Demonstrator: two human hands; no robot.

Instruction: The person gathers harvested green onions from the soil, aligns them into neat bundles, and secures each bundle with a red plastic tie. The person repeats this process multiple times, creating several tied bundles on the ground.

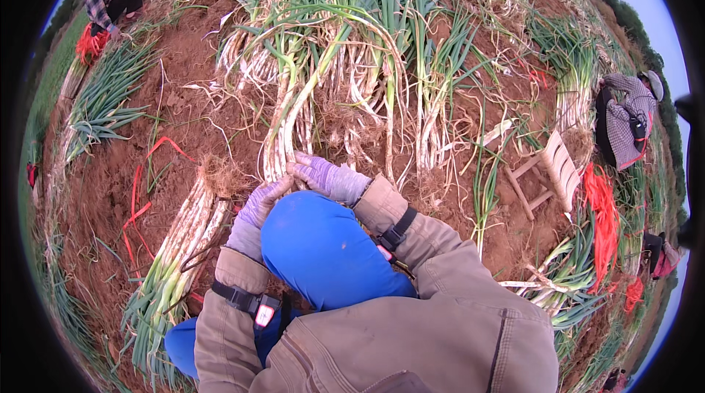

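A handful of green onions stands before my knee, white stalks down and green leaves leaning away from me. My left hand, in a purple-grey knit glove, grips the low ends of these stalks from the left. From the right, my right hand in a matching glove closes on the same ends. The fingertips of both hands nearly meet there, and my blue-clad knee hides the roots. Just beyond lies a large heap of loose green onions, its roots toward me.
A bundle of green onions lies left of me, beside red plastic strips on the soil. To the right are a small wooden stool and a hank of red strips. Co-workers crouch at the right and far left.
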